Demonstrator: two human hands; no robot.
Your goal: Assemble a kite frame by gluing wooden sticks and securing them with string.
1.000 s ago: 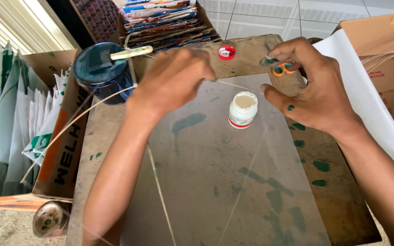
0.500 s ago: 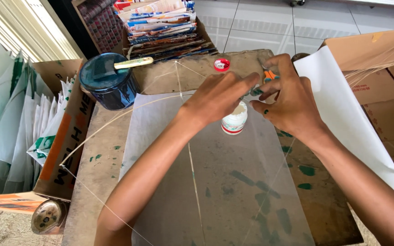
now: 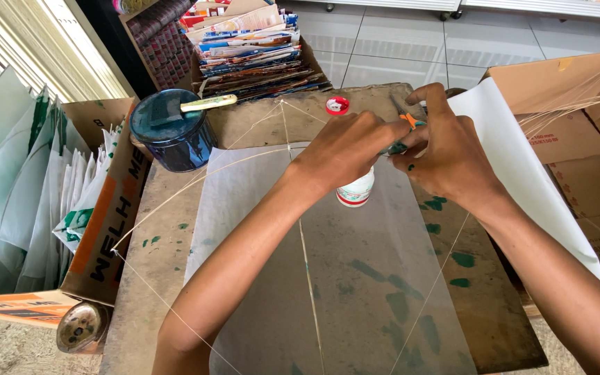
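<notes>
Head view: take the small white glue bottle [image 3: 355, 192] as the landmark; it stands upright on the thin translucent sheet [image 3: 355, 292] that covers the brown work board [image 3: 168, 250]. Both hands meet just above and behind this bottle. The left hand [image 3: 345, 149] comes from the lower left, fingers curled down and closed, and it hides the top of the bottle. The right hand [image 3: 446, 149] comes from the lower right, index finger raised, the other fingers pinching an orange-handled scissors [image 3: 410, 119] together with something small; what exactly is pinched I cannot tell. The two hands touch each other, so neither is clearly nearer.

A thin bamboo stick [image 3: 307, 257] runs from the near edge of the board, just left of the bottle, up toward the hands; its long axis points away from the person. A second, curved stick [image 3: 196, 182] crosses to the left of the bottle. Behind the bottle lies its red cap [image 3: 337, 105]; far left of it stands a dark blue tin [image 3: 168, 132] with a brush on top
</notes>
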